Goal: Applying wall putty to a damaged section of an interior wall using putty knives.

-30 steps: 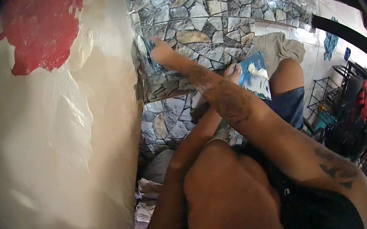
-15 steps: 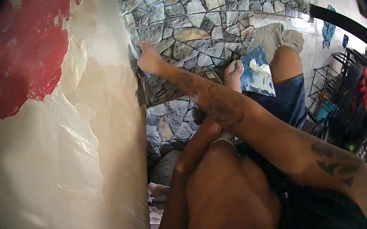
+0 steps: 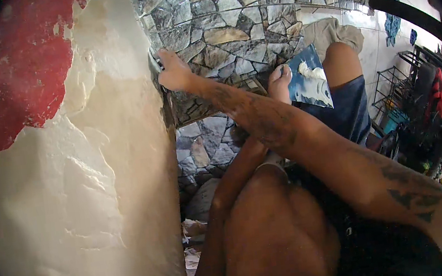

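My right arm reaches across to the wall's right edge. There my right hand (image 3: 174, 72) is closed on a thin flat tool, seemingly a putty knife (image 3: 155, 62), mostly hidden and held against the corner. The wall (image 3: 128, 149) is coated with cream filler around a bare red patch (image 3: 25, 68). My left forearm passes under the right one. Beyond it my left hand (image 3: 279, 82) grips the edge of a blue flat board (image 3: 303, 90), its other fingers hidden. A lump of white paste (image 3: 311, 72) and smears lie on the board.
Stone-patterned tiles (image 3: 230, 35) cover the surface beside the wall. A bent knee (image 3: 343, 62) in navy shorts is beside the board, with a beige cloth (image 3: 330, 36) behind it. To the right stand a black wire rack (image 3: 389, 90) and a red cloth (image 3: 439, 93).
The right hand has moved slightly down along the wall's edge, its fingers bending closer to the corner. The view has shifted a little; the left hand still holds the board.
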Demonstrator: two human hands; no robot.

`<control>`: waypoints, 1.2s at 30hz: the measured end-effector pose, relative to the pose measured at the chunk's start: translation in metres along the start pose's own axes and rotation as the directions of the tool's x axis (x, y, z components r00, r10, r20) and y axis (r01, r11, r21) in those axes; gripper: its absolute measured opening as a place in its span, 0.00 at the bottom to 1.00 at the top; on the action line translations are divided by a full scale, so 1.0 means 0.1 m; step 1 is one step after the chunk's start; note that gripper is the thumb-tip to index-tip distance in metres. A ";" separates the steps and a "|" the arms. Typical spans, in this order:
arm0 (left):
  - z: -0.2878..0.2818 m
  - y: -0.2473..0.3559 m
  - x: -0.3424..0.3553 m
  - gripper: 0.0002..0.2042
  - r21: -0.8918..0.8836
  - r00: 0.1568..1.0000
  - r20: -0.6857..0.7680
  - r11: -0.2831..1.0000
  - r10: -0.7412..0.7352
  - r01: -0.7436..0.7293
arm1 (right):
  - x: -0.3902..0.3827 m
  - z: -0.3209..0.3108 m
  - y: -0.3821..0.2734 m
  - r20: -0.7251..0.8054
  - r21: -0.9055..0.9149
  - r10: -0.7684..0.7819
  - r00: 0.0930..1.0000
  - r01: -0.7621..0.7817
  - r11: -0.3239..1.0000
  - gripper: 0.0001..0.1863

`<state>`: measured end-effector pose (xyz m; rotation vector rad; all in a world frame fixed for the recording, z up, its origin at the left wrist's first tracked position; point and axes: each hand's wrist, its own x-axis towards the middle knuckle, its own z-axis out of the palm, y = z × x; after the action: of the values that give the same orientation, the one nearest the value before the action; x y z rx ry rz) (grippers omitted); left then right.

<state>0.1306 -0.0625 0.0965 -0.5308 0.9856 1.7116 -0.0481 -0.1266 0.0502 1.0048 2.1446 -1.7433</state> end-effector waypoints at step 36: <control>-0.07 -0.16 0.12 0.09 0.094 0.999 0.036 0.996 -0.002 -0.002 | 0.18 0.05 0.31 -0.084 0.138 0.071 0.994 -0.059 0.989 0.11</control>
<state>0.1405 -0.0598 0.0780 -0.4368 1.0346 1.6606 -0.0436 -0.1219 0.0144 1.1938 2.0417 -1.8677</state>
